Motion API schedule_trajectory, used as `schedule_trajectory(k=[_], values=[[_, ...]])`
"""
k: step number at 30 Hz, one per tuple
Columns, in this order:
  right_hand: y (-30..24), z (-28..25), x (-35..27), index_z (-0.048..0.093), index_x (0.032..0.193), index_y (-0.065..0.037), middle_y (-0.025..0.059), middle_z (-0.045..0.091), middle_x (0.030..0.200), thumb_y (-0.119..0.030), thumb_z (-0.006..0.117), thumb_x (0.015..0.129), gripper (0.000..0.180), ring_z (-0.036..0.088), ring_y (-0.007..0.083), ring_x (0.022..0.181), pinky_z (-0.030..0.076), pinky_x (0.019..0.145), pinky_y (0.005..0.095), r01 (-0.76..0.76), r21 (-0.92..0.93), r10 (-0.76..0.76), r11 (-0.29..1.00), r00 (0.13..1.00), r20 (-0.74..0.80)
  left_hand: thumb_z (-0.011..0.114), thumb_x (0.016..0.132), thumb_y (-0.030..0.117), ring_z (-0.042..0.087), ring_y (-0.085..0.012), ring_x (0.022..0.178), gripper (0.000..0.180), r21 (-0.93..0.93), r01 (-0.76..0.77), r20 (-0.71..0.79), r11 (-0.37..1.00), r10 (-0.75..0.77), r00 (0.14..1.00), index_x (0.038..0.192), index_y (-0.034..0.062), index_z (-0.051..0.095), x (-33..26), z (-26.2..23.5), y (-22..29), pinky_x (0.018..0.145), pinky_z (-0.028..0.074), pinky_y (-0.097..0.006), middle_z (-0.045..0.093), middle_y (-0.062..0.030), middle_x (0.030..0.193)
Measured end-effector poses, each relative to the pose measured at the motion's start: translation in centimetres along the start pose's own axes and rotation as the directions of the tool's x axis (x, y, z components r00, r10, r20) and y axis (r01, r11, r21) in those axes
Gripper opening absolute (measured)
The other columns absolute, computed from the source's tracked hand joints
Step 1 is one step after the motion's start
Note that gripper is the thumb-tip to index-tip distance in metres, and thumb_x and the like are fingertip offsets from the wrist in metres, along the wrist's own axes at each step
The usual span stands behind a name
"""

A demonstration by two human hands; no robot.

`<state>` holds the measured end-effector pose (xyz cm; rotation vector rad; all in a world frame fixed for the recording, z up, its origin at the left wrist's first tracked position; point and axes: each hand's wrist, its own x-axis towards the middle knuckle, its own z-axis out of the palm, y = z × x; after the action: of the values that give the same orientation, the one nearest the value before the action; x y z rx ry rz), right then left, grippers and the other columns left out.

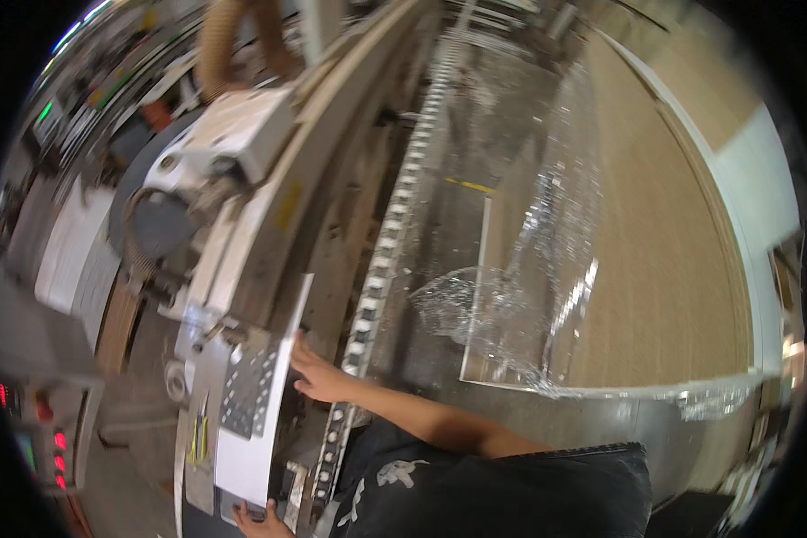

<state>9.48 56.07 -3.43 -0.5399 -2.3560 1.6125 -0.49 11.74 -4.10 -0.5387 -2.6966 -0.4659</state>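
Note:
A narrow white panel [242,466] lies along the machine bed at the left and runs forward beneath a grey plate with pale dots [249,394]. My right hand [318,372] reaches across from the right, its fingers stretched out against the panel's long side. At the panel's near end is my left hand [262,520], fingers spread, partly cut off by the lower edge. Neither hand is wrapped round anything. The panel's far part narrows to a thin strip beside the machine's guide.
A track of black and white rollers [381,269] runs along the machine. To the right, large brown boards [663,269] lie stacked, with crumpled clear plastic film [547,260] over their edge. A control panel [58,430] with red lights stands at lower left. White machine housing [233,134] rises ahead.

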Motion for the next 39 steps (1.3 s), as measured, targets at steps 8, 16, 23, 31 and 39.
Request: schedule_trajectory(k=[8,16,23,31,39], values=[[0.7,-17.6,-3.4,0.041,0.158,-0.006,0.0171,0.028,0.17,-0.034,0.067,0.101,0.068,0.018,0.037,0.159,0.023,0.129,0.0509,-0.059,-0.133,0.012,0.989,0.945,-0.328,0.071,0.078,0.078,0.054,-0.0528,0.117,0.097,0.285,0.336,-0.07,0.898,-0.33,0.941,0.133,-0.0009,0.06,2.1,8.6,4.1,0.1,0.04,-0.067,0.055,-0.0324,0.132],[7.2,-35.7,-14.5,0.059,0.142,-0.004,0.0172,0.054,0.152,-0.024,0.07,0.097,0.051,0.05,0.0383,0.139,0.038,0.119,0.0452,-0.377,-0.066,0.089,0.924,0.379,-0.921,0.076,0.09,0.053,0.056,-0.045,0.113,0.07,-0.258,-0.14,-0.055,0.956,0.13,0.99,0.125,-0.005,0.06,0.6,4.9,29.9,0.097,0.046,-0.058,0.054,-0.0287,0.13],[-5.5,-43.7,-22.0,0.064,0.133,-0.004,0.0144,0.064,0.14,-0.014,0.069,0.096,0.039,0.057,0.0338,0.133,0.044,0.113,0.0434,-0.419,-0.202,-0.103,0.885,0.246,-0.964,0.063,0.105,0.03,0.054,-0.0324,0.13,0.043,-0.924,-0.064,0.16,0.377,0.533,0.831,0.135,-0.001,0.057,6.4,10.4,59.1,0.113,0.039,-0.043,0.058,-0.0179,0.138],[-25.3,-40.5,-33.0,0.065,0.108,-0.008,0.0146,0.071,0.124,-0.021,0.067,0.094,0.019,0.063,0.0384,0.117,0.047,0.103,0.0557,-0.932,-0.342,-0.812,0.12,0.106,-0.574,0.045,0.112,0.031,0.049,-0.0316,0.141,0.049,-0.818,-0.088,-0.52,-0.568,0.666,0.534,0.146,-0.0034,0.05,13.4,-0.7,103.6,0.121,0.031,-0.043,0.054,-0.0183,0.149],[-30.1,-34.0,-42.7,0.042,0.156,-0.002,0.0181,0.046,0.16,-0.06,0.025,0.11,0.077,0.04,0.032,0.15,0.029,0.125,0.0499,-0.88,0.402,-0.856,0.252,-0.397,-0.332,0.021,0.111,0.062,0.03,-0.0325,0.153,0.076,-0.626,0.464,-0.535,-0.627,0.778,0.33,0.154,0.0037,0.044,-1.8,-12.2,126.2,0.127,0.017,-0.046,0.04,-0.0182,0.162]])
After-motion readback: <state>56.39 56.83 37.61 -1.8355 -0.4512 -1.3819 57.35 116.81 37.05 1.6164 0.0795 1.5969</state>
